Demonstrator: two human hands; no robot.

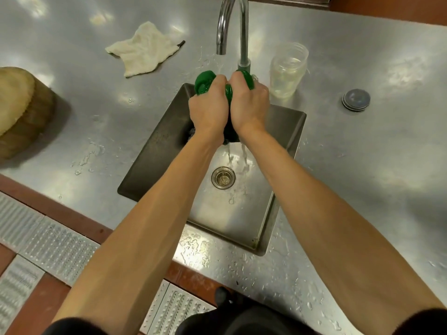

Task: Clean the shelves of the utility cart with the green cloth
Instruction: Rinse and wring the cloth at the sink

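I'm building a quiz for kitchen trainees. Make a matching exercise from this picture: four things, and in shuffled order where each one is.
1 green cloth
2 cream cloth
3 clear jar
4 grey round lid

A alone on the counter, far right
B gripped by left hand and right hand over the sink
C just right of the tap
D crumpled, left of the tap

Pairs: 1-B, 2-D, 3-C, 4-A.
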